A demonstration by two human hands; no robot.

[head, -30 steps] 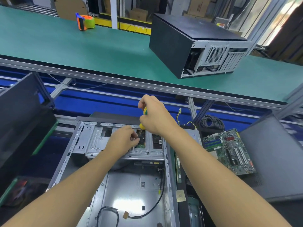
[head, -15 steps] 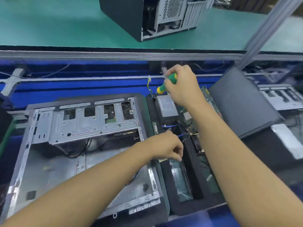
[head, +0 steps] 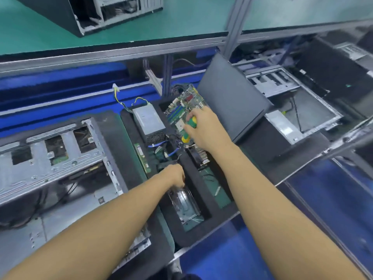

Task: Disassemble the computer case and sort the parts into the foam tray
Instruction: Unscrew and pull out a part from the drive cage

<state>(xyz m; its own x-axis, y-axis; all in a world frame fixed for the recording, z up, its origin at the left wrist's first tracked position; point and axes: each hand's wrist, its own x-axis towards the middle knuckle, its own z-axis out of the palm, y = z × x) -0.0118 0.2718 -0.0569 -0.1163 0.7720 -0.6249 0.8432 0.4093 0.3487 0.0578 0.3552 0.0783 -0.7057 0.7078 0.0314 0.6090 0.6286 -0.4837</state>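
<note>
Holding a green-and-yellow screwdriver (head: 189,128): right hand (head: 205,130), at 6 o'clock of the motherboard (head: 185,104). Left hand (head: 174,175), 7 o'clock, in foam tray (head: 199,190); grip cannot be told.

Green bench top (head: 181,19), upper tier; aluminium edge rail (head: 101,57) and upright post (head: 234,23) (both grey); blue surface (head: 222,249) on the lower level.

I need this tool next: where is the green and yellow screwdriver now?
Head view, right of centre: the right hand grips the screwdriver over the foam tray, at the near edge of the motherboard, right of the power supply.
</note>
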